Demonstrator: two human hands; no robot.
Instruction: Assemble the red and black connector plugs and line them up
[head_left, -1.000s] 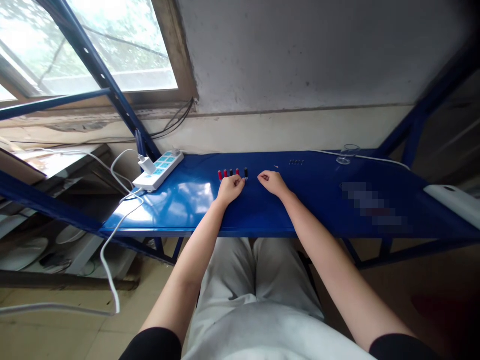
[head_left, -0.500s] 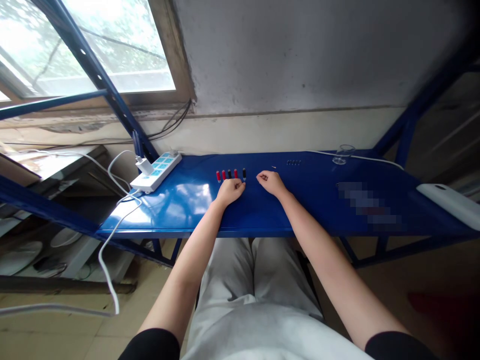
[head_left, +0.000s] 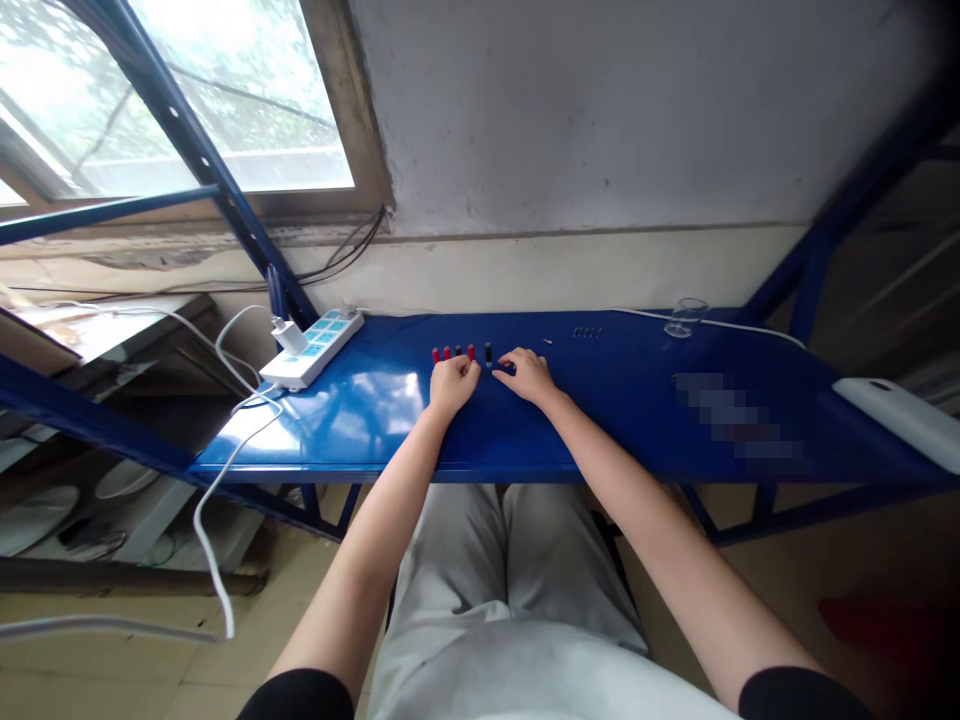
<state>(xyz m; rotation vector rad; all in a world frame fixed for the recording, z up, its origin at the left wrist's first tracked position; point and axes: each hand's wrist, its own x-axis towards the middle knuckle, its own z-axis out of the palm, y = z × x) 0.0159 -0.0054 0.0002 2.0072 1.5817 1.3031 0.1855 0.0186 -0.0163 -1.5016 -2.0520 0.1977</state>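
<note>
Right hand (head_left: pixel 529 376) shifted toward rightmost black cylinder (head_left: pixel 488 354), fingers (head_left: pixel 517 354) parted beside it, left hand (head_left: pixel 453 383) curled, grip unclear

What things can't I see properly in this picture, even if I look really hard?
All in the head view:
- Whether the left hand holds anything: its curled fingers hide that.
- The lower ends of the middle cylinders: the left hand covers them.
- What the row of tiny things is: too small.
- What lies under the blurred patch: blocky squares cover it.
- The far end of the white object: the right edge cuts it off.
</note>
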